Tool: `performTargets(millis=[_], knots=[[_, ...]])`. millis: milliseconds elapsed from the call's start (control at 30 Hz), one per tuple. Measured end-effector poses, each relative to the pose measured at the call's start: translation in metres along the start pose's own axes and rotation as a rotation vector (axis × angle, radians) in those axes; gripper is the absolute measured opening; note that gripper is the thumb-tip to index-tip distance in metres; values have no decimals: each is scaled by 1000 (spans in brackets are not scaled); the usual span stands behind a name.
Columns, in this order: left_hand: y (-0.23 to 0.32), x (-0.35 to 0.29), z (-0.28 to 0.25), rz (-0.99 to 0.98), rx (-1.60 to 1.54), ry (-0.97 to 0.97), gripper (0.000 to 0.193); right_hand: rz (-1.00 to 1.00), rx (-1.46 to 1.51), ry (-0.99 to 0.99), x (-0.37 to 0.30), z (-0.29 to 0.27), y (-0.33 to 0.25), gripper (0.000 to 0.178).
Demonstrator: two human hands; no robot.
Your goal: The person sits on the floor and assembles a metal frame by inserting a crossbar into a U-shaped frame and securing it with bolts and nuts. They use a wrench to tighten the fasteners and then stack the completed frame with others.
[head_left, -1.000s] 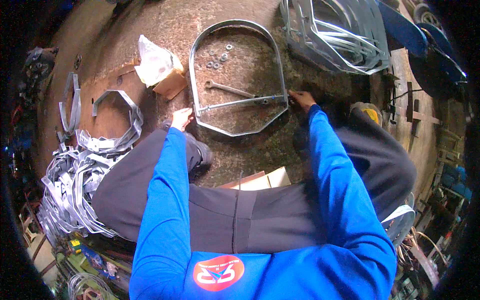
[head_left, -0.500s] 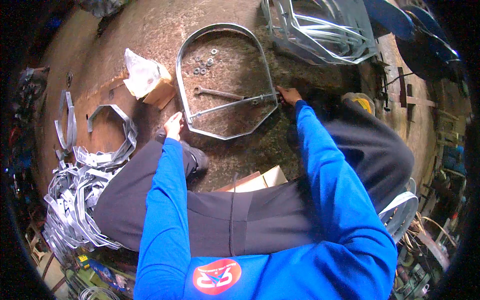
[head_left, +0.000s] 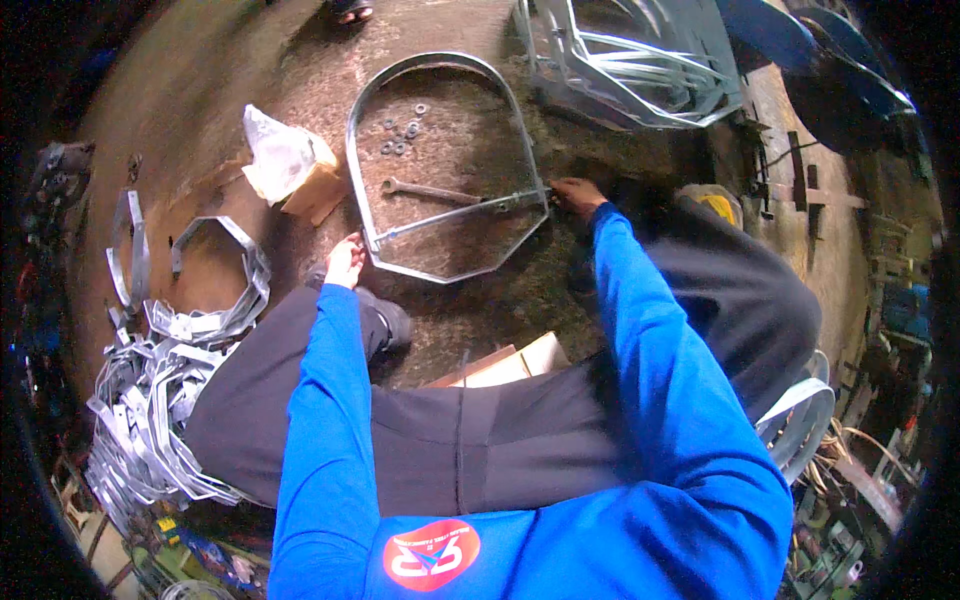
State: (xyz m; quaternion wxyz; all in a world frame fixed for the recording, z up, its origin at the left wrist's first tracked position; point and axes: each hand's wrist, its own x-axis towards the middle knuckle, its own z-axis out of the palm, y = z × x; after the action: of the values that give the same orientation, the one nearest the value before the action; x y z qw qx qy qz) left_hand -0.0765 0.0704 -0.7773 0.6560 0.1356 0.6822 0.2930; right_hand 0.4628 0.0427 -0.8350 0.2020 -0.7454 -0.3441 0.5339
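Note:
A galvanized metal strap clamp (head_left: 517, 110), rounded at the far side and angular at the near side, lies on the ground before me. A thin crossbar (head_left: 440, 218) spans it between the two side joints. My left hand (head_left: 345, 261) is closed with its fingertips at the left joint. At the right joint my right hand (head_left: 578, 196) is closed in a pinch; what its fingertips hold is too small to make out. Inside the clamp lie an open-end wrench (head_left: 435, 192), touching or near the crossbar, and several loose nuts or washers (head_left: 412, 130).
A small cardboard box with a white plastic bag (head_left: 280, 150) stands left of the clamp. Bent metal straps (head_left: 165, 400) are heaped by my left leg. More metal frames (head_left: 640, 65) are stacked at the far right. An open carton (head_left: 520, 362) lies between my legs. Someone's foot (head_left: 350, 12) shows at the far edge.
My left fingers have curled in against the left joint. My right hand stays at the right joint. A foot has come into view at the far edge, and the view has shifted slightly.

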Motion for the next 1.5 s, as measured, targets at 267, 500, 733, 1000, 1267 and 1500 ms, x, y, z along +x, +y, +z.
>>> performTargets(millis=[267,500,733,1000,1267,1500], knots=[[3,2,11,103,421,301,23,-256,226,-260,-10,0,-4,27],[0,14,17,31,-88,-132,41,-241,-585,-158,22,-41,31,42],[3,-8,45,56,361,317,19,-459,-640,179,39,-18,41,70],[0,11,21,-17,3,-224,32,-204,-972,177,136,-11,116,59],[-3,-12,-20,197,567,517,39,-86,-812,-104,73,85,40,54],[-8,10,48,38,-116,-293,35,-516,-780,274,130,-43,133,53]])
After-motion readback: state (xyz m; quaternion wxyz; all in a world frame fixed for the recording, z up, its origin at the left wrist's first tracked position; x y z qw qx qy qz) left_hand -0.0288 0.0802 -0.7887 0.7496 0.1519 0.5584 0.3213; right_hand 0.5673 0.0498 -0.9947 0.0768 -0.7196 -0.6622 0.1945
